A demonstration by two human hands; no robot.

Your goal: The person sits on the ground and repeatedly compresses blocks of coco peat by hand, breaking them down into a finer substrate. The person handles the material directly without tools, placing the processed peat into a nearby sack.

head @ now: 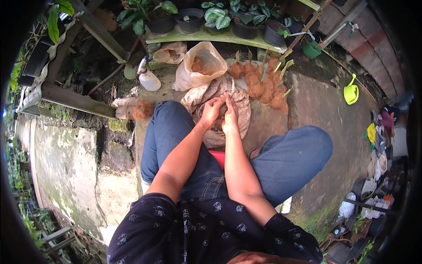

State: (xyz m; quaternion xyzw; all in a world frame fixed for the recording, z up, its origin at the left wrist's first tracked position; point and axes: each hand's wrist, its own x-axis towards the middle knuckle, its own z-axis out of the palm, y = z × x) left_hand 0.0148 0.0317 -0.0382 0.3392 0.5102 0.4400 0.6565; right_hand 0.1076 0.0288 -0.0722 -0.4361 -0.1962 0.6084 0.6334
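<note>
My left hand (212, 111) and my right hand (231, 112) meet at the fingertips over an opened sack (242, 123) that lies between my knees. Their palms cup a dark brown lump (220, 118), probably soil; the hands partly hide it, so its full shape cannot be told. Just beyond stands an open plastic bag (184, 74) of brown fibre (202, 67). To its right sit several fibre-wrapped balls (267, 87), some with leafy cuttings sticking out. One more fibre ball (142, 110) rests by my left knee.
A white spray bottle (150, 80) and a smaller plastic bag (169, 53) stand at the back left. Potted plants line a mossy plank (211, 38). A wooden frame (77, 100) is at left. A lime-green watering can (350, 94) stands at right; farther off, a person (386, 120) is partly visible.
</note>
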